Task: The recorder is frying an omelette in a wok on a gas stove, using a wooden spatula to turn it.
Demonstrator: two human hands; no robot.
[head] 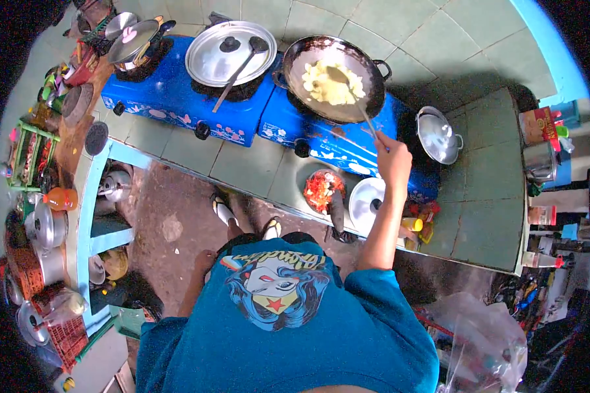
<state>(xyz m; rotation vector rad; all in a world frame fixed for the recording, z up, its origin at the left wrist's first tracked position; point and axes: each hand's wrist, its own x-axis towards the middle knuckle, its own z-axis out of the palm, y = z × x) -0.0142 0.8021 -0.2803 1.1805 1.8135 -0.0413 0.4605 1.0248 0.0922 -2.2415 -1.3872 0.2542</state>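
Observation:
My right hand (395,159) is closed around the handle of a metal spatula (366,118), whose blade rests among pale yellow chopped pieces of food (324,88) in a blackened wok (297,59). The wok sits on a blue gas stove (344,142). Low at my side hangs my left hand (205,260), near my hip, its fingers not clearly seen. Below the stove, near the counter's edge, a stone mortar holds a red, chopped mixture (322,191), with a dark pestle (338,211) leaning in it. A pale round lid (368,201) lies beside it, partly behind my right forearm.
Left of the wok, a lidded pot (206,54) stands on the stove with a dark ladle (236,78) across its lid. Another covered pot (132,44) is farther left. An aluminium lid (438,135) leans at the right. A yellow-capped container (412,224) is by my forearm.

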